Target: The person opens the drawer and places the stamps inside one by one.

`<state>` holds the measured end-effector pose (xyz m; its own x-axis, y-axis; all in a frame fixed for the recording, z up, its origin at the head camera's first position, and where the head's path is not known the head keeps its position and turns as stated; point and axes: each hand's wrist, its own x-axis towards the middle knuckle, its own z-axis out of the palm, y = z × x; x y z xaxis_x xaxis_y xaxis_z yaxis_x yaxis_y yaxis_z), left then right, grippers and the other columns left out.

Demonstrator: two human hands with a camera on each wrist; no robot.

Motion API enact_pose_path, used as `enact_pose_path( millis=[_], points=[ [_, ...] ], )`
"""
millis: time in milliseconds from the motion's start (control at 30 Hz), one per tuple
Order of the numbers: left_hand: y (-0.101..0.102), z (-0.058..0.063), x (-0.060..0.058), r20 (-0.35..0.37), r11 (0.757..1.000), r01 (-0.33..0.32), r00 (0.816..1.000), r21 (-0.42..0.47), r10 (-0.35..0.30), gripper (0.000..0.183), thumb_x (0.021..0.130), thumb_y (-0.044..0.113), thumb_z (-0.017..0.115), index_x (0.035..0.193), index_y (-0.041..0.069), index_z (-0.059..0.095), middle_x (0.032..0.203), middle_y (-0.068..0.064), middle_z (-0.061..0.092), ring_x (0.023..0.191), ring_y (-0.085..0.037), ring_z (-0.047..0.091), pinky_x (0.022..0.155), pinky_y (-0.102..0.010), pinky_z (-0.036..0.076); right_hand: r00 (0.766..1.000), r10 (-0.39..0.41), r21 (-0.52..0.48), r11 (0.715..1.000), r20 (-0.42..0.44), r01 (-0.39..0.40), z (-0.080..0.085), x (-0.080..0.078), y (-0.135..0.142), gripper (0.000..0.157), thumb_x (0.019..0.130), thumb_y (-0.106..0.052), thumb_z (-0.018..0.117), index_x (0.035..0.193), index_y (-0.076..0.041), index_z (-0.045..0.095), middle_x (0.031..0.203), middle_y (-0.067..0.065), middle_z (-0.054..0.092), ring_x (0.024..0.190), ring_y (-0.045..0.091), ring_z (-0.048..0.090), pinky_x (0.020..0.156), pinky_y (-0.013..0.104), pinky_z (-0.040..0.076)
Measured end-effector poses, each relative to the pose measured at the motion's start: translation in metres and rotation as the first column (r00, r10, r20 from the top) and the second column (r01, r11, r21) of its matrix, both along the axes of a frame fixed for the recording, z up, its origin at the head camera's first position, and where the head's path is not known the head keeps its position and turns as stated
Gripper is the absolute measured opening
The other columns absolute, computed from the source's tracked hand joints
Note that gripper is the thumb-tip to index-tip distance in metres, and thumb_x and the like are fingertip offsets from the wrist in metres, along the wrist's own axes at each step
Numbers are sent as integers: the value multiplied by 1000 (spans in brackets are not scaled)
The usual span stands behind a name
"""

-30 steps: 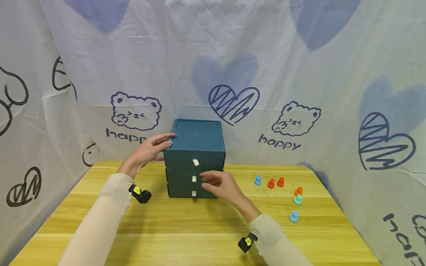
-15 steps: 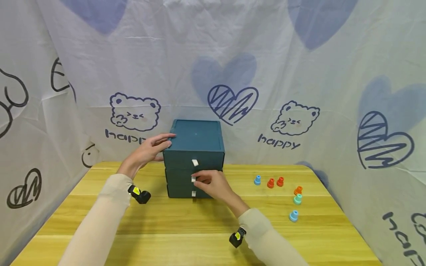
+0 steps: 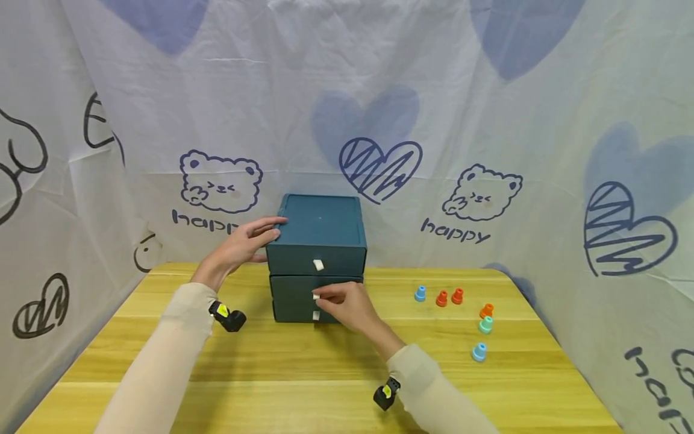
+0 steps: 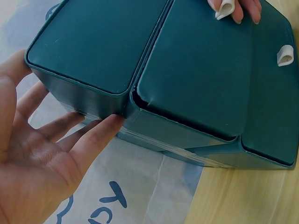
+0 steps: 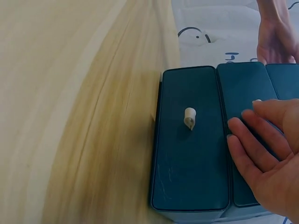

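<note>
A dark teal cabinet [image 3: 321, 222] of three stacked drawers stands at the back of the table, each drawer with a small white pull tab. My left hand [image 3: 236, 246] rests on its upper left edge; in the left wrist view the spread fingers [image 4: 96, 140] touch the side of the top section. With thumb and fingers, my right hand [image 3: 351, 306] pinches the tab [image 4: 226, 8] of the middle drawer [image 4: 198, 70]. That drawer's front stands slightly forward of the top drawer [image 4: 96, 42]. The bottom drawer [image 5: 191, 163] has its own tab [image 5: 189, 117] in plain sight.
On the wooden table [image 3: 260, 392], to the right, stand several small cone-like pieces, among them a blue one [image 3: 479, 352], a mint one [image 3: 485, 325], an orange one [image 3: 487, 311] and a red one [image 3: 441, 298]. A printed cloth [image 3: 293, 120] hangs behind and beside the table.
My right hand has moved left to the middle drawer's tab and taken hold of it. The middle drawer has come slightly forward. My left hand has stayed on the cabinet.
</note>
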<state>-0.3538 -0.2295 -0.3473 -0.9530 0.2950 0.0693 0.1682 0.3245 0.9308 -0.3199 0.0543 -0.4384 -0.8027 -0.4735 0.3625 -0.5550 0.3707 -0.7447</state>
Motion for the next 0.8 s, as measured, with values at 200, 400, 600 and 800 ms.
enact_pose_path(
  millis=[200, 400, 600, 800],
  points=[
    [0, 1, 0, 4, 1000, 8, 1000, 23, -8, 58, 107, 40, 54, 160, 20, 40, 172, -14, 24, 158, -40, 24, 115, -67, 40, 1000, -6, -14, 1000, -11, 6, 0, 10, 0, 20, 96, -12, 73, 114, -8, 80, 110, 9, 80, 87, 21, 78, 72, 16, 60],
    [0, 1, 1, 3, 1000, 13, 1000, 18, -13, 59, 107, 41, 54, 160, 19, 39, 172, -14, 24, 158, -41, 24, 115, -67, 39, 998, -12, -20, 1000, -60, 11, -1, 19, 0, 18, 95, -12, 74, 111, -9, 81, 107, 9, 81, 83, 19, 78, 70, 17, 60],
    [0, 0, 0, -1, 1000, 5, 1000, 11, -5, 58, 107, 41, 55, 159, 20, 40, 171, -14, 25, 157, -41, 26, 116, -68, 38, 999, -16, -19, 1000, -28, 16, -1, 27, 1, 18, 95, -11, 75, 112, -9, 81, 108, 8, 80, 84, 16, 78, 72, 16, 60],
    [0, -1, 0, -2, 1000, 3, 1000, 13, -3, 58, 107, 41, 55, 159, 21, 40, 171, -13, 25, 157, -41, 26, 115, -68, 38, 999, -15, -14, 1000, -38, 14, -1, 35, 3, 18, 94, -10, 76, 110, -9, 81, 108, 8, 81, 83, 17, 78, 72, 16, 61]
  ],
)
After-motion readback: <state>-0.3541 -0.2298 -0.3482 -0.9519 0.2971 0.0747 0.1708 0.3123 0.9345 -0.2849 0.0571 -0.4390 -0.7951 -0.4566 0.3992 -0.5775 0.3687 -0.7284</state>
